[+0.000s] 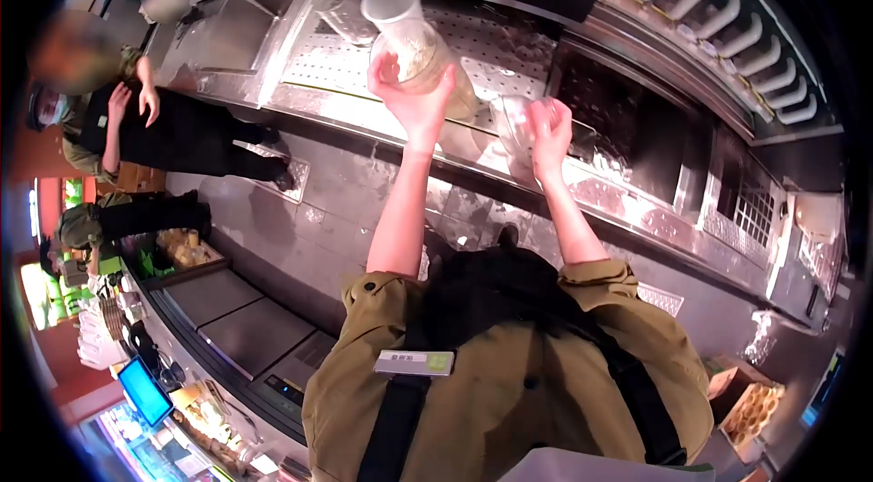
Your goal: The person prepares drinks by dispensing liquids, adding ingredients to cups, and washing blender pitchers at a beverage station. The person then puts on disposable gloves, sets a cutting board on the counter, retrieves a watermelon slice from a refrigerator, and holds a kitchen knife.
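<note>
Steadying the tall clear container (420, 50) was best done with an even, light wrap; it was gripped between the curved fingers and thumb of the left hand (414, 109), over the perforated worktop (314, 70). Too hard a squeeze could have flexed its wall. By the right hand (551, 138), a clear rounded piece (515, 129) appeared to be pinched at the edge – the exact hold was blurred – and a level wrist was needed to avoid tilting it. Beyond the left fingers, another clear vessel (344, 14) was close enough to be knocked, so sideways swings were best avoided.
</note>
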